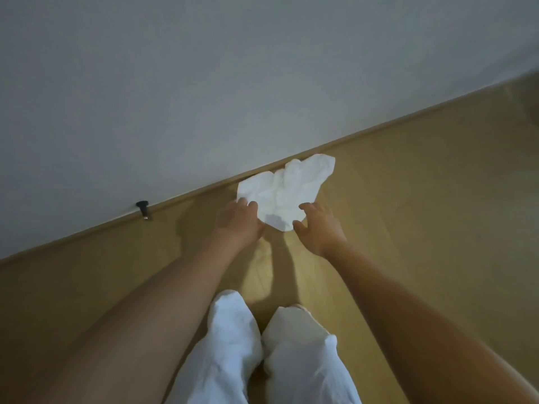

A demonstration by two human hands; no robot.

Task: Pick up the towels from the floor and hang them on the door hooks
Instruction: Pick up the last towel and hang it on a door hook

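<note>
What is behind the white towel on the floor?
Behind the towel runs the baseboard, with the grey wall above it. The towel's far edge covers a short stretch of the baseboard, so whether it touches the wall cannot be seen.

A crumpled white towel [287, 191] lies on the wooden floor [408, 199] against the baseboard [189, 196].

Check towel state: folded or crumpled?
Crumpled: the white towel lies bunched in uneven creases on the floor against the baseboard.

Both bare arms are extending downward; left hand [239, 221] is curling its fingers, right hand [316, 228] is spreading open.
</note>
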